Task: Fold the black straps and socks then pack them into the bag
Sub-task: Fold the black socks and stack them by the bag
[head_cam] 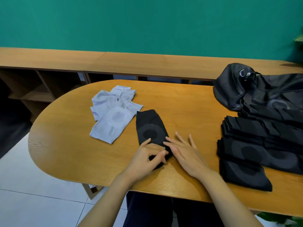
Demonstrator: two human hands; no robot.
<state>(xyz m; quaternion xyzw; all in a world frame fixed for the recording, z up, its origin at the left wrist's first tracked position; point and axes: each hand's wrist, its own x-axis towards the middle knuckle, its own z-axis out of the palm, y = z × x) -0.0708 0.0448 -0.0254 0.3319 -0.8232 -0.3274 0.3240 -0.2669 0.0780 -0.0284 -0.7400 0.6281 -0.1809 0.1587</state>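
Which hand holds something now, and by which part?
The left hand pinches the black strap at its near end. The right hand holds nothing; it lies flat beside that end.

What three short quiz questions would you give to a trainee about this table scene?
1. True or false: the left hand grips the near end of the black piece at the middle of the table.
2. Choose: the pale grey pieces lie A) inside the bag, B) left of that black piece, C) on the floor.
3. Fill in: the black bag lies on the table's far ____ side, behind the black stack.
Key: 1 true; 2 B; 3 right.
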